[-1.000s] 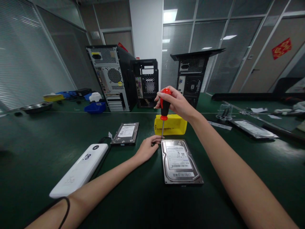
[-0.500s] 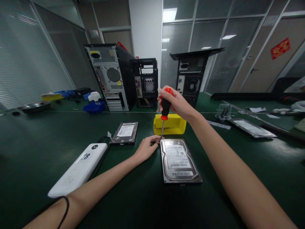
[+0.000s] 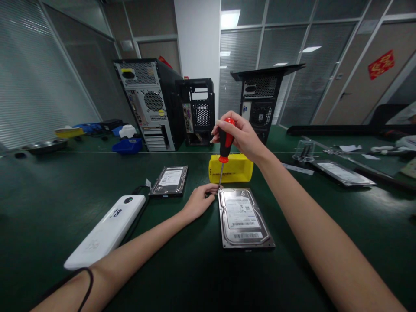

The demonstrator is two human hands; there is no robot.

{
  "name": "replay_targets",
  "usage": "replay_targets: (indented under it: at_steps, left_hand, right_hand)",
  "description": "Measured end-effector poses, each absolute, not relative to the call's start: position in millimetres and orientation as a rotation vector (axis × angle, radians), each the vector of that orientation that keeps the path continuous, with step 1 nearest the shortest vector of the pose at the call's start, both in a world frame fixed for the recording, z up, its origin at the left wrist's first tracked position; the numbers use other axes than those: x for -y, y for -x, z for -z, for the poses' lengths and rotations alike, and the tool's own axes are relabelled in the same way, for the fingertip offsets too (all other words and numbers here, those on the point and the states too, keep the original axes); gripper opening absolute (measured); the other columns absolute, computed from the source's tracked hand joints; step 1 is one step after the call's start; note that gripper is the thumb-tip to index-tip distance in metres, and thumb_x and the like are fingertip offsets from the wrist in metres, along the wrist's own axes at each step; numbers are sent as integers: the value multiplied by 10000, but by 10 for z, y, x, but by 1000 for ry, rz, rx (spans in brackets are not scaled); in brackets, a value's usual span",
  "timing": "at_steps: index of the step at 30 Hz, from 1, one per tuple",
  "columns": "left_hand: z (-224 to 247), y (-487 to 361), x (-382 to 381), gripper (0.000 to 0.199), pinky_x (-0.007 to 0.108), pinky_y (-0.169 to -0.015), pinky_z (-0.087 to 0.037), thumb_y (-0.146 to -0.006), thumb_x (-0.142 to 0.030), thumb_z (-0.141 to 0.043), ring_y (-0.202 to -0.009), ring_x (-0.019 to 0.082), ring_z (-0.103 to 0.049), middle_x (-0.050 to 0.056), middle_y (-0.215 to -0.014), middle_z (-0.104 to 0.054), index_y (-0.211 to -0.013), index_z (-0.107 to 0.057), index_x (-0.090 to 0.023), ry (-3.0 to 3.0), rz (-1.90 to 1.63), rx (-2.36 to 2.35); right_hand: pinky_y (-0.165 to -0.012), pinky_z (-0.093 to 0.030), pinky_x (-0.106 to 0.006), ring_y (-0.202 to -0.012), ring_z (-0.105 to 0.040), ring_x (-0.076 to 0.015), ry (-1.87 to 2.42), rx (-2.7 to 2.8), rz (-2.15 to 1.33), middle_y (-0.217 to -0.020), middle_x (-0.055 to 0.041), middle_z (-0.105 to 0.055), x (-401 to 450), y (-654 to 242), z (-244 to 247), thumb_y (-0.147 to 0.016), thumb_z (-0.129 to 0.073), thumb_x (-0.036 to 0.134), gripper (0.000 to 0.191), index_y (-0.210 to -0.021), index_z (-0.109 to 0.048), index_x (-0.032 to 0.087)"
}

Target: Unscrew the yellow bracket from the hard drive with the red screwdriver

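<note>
A silver hard drive (image 3: 245,219) lies label up on the green table. My right hand (image 3: 238,134) is closed round the red and black handle of a screwdriver (image 3: 224,145), which stands nearly upright. Its tip meets the drive's far left corner. Beside that corner rests my left hand (image 3: 202,200), its fingers together and pinched at the tip of the screwdriver; what they hold, if anything, is too small to make out. Just behind the drive sits a yellow bin (image 3: 238,177).
Left of my left hand lie a second hard drive (image 3: 170,181) and a white power bank (image 3: 107,232) with a cable. Computer cases (image 3: 169,104) stand at the back. A blue bin (image 3: 127,146) is back left; another drive (image 3: 342,173) and a clear cup (image 3: 304,151) are right.
The fingers of my right hand have shifted slightly round the screwdriver's handle. My left hand and the drive stay in place, while the whole view has moved very slightly.
</note>
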State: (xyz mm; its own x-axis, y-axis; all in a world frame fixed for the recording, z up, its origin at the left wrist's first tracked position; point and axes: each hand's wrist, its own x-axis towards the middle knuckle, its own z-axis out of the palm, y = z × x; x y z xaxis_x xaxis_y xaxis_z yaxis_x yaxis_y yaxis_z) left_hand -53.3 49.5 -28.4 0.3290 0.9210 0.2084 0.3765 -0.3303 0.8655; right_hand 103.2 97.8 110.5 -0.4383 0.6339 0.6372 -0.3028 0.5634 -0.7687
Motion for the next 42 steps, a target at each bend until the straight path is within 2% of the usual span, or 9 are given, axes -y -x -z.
replay_targets:
  at_steps: [5, 10, 17, 23, 30, 34, 37, 42]
  left_hand:
    - [287, 530, -498, 386, 310, -947, -474, -757, 15, -466, -1002, 166, -649, 74, -1109, -689, -1064, -648, -133, -1869, -949, -1143]
    - [307, 530, -509, 389, 310, -950, -476, -756, 14, -471, -998, 160, -650, 66, -1112, -689, -1059, -652, -148, -1868, -960, -1144]
    - [289, 531, -500, 383, 314, -951, -472, -755, 18, -471, -1001, 172, -650, 84, -1103, -690, -1057, -655, -127, -1868, -950, -1152]
    - [296, 538, -502, 391, 316, -955, -467, -760, 16, -471, -1018, 172, -643, 84, -1130, -679, -1074, -651, -133, -1873, -946, -1146]
    - [304, 543, -510, 390, 305, -952, -467, -766, 11, -472, -1016, 167, -643, 78, -1133, -679, -1079, -651, -137, -1876, -942, -1144]
    - [305, 542, -507, 382, 307, -950, -468, -768, 8, -475, -1019, 169, -642, 79, -1132, -678, -1078, -647, -134, -1877, -941, -1146]
    - [305, 536, -510, 400, 302, -946, -470, -754, 32, -462, -1012, 165, -645, 80, -1118, -683, -1076, -643, -123, -1876, -936, -1152]
    - [294, 535, -507, 401, 298, -947, -469, -759, 31, -463, -1012, 165, -645, 81, -1121, -681, -1088, -636, -118, -1878, -932, -1162]
  right_hand:
    - [-636, -532, -237, -590, -550, -72, 251, 1706, -1093, -693, 49, -529, -1013, -1020, -1090, -800, -625, 370, 231, -811, -478, 193]
    - [-709, -542, -303, -643, -567, -93, 218, 1723, -1295, -759, 30, -531, -1030, -1027, -1094, -852, -502, 343, 184, -955, -521, 192]
    - [-746, -524, -300, -706, -607, -108, 277, 1751, -1183, -817, 3, -569, -982, -1008, -1078, -798, -633, 366, 254, -925, -516, 180]
    - [-715, -539, -296, -638, -569, -92, 301, 1773, -1164, -733, 43, -544, -957, -996, -1075, -778, -659, 366, 275, -879, -452, 215]
    - [-671, -547, -312, -619, -573, -104, 255, 1726, -1303, -745, 31, -526, -1037, -994, -1050, -871, -483, 440, 261, -998, -503, 213]
    - [-685, -538, -274, -644, -587, -91, 313, 1718, -1185, -761, 27, -542, -1034, -988, -1044, -826, -587, 424, 265, -904, -511, 183]
    - [-686, -535, -263, -662, -602, -93, 299, 1708, -1113, -760, 30, -572, -1015, -980, -1044, -776, -666, 367, 282, -835, -453, 192]
    - [-599, -514, -235, -599, -573, -85, 290, 1751, -1120, -694, 56, -550, -988, -982, -1049, -783, -661, 352, 284, -877, -426, 222]
